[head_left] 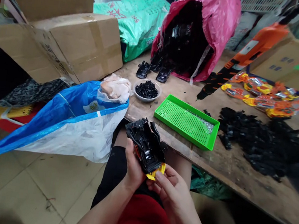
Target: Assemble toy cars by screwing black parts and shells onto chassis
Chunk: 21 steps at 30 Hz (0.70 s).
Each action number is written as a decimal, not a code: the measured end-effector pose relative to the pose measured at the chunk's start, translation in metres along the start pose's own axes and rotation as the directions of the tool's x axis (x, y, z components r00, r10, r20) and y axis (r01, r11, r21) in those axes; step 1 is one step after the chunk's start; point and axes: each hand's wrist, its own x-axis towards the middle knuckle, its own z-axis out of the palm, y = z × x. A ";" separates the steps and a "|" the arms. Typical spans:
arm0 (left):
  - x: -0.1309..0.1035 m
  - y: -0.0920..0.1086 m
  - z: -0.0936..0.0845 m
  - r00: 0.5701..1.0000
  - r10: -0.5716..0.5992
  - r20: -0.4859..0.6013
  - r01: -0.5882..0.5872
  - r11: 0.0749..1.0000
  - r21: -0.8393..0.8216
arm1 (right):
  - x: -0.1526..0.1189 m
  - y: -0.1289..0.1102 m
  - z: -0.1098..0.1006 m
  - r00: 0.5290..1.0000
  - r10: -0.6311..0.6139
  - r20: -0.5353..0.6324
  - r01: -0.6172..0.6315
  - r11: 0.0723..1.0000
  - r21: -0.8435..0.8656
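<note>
A black toy car chassis (147, 146) with orange bits along its side is held over my lap. My left hand (133, 169) is wrapped round its left side. At its near end is a yellow part (156, 171), pinched by the fingers of my right hand (170, 186). Just beyond, on the table edge, lies a green perforated tray (186, 121) with small metal screws at its right side. A bowl of small black parts (147, 90) stands left of the tray.
An orange electric screwdriver (242, 58) hangs over the table (203, 157). Black parts (264, 143) and orange-yellow shells (265, 92) lie right. A pink sack (219, 23) of chassis stands behind; a blue-white sack (82, 136) and cardboard box (87, 43) are left.
</note>
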 end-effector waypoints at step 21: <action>-0.011 -0.015 -0.021 0.967 0.254 -0.009 -0.252 0.962 0.108 | 0.018 -0.010 0.000 1.000 -0.023 0.013 0.023 0.999 -0.023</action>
